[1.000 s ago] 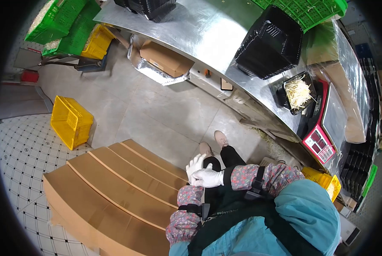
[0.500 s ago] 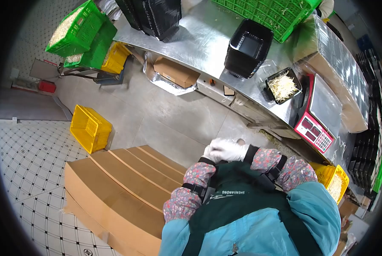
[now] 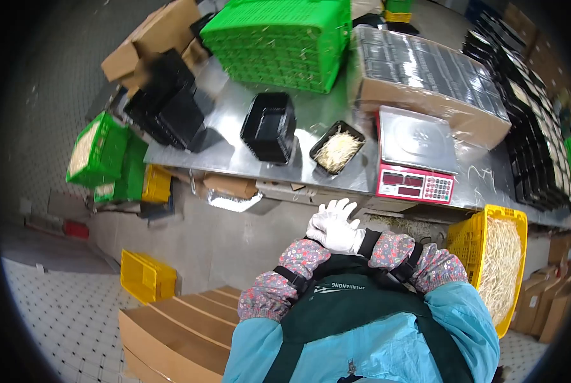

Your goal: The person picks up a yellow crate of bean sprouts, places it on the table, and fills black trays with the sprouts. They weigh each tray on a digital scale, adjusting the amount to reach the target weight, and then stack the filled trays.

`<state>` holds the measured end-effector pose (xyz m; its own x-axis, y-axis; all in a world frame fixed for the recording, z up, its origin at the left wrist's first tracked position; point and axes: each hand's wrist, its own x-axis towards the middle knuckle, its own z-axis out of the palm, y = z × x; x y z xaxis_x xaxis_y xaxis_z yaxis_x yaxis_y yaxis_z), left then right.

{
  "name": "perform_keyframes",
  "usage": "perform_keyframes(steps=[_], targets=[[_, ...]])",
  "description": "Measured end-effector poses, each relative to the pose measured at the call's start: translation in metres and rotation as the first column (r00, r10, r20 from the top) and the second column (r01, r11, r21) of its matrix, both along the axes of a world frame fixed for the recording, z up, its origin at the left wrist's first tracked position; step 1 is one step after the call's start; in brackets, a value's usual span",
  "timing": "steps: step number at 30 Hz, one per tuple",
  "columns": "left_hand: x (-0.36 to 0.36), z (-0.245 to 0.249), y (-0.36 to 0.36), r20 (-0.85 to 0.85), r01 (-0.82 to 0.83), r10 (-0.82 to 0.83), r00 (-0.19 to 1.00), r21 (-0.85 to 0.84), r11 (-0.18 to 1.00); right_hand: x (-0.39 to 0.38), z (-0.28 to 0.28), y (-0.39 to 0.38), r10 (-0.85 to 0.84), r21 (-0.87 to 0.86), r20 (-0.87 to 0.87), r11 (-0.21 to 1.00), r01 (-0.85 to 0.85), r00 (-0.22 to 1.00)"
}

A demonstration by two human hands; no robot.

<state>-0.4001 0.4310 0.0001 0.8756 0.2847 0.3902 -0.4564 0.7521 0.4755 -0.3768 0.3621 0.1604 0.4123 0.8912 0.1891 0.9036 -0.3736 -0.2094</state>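
My hands, in white gloves, meet in front of my dark green apron [image 3: 336, 287]. My left hand [image 3: 341, 208] has its fingers spread and pointing away from me. Across it lies my right hand [image 3: 343, 237], its fingers apparently closed round the left glove; the overlap hides part of both. On the metal table beyond them, a black tray of bean sprouts [image 3: 338, 150] sits between a stack of black trays [image 3: 269, 131] and a red weighing scale [image 3: 416, 153]. Neither hand touches these.
A yellow crate of sprouts [image 3: 499, 268] stands close at my right. Cardboard boxes [image 3: 183, 319] lie at my left, near a yellow crate [image 3: 146, 276]. A large green crate [image 3: 276, 41] and a carton of wrapped black trays [image 3: 429, 76] occupy the table's back.
My view has swung to the right, showing more of the scale and the yellow sprout crate. My hands, previously bunched together, now show spread left fingers.
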Motion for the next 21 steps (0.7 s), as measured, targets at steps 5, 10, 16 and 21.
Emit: perform_keyframes(steps=[5, 10, 16, 21], targets=[[0.064, 0.052, -0.008, -0.065, -0.249, 0.487, 0.871, 0.797, 0.550, 0.049, 0.023, -0.045, 0.342, 0.410, -0.859, 0.905, 0.113, 0.381], [0.104, 0.063, 0.024, 0.368, -0.002, 0.750, 0.549, 0.898, -0.439, 0.144, 0.029, -0.155, 0.114, 0.534, -0.683, 0.752, 0.386, 0.722], [0.133, 0.026, 0.060, 0.492, 0.198, 0.658, 0.571, 0.695, -0.691, 0.177, 0.014, -0.332, -0.019, 0.434, -0.868, 0.455, 0.778, 0.495], [0.135, 0.046, 0.062, 0.501, 0.045, 0.785, 0.365, 0.833, -0.552, 0.152, 0.002, -0.461, -0.174, 0.418, -0.880, 0.158, 0.895, 0.442]])
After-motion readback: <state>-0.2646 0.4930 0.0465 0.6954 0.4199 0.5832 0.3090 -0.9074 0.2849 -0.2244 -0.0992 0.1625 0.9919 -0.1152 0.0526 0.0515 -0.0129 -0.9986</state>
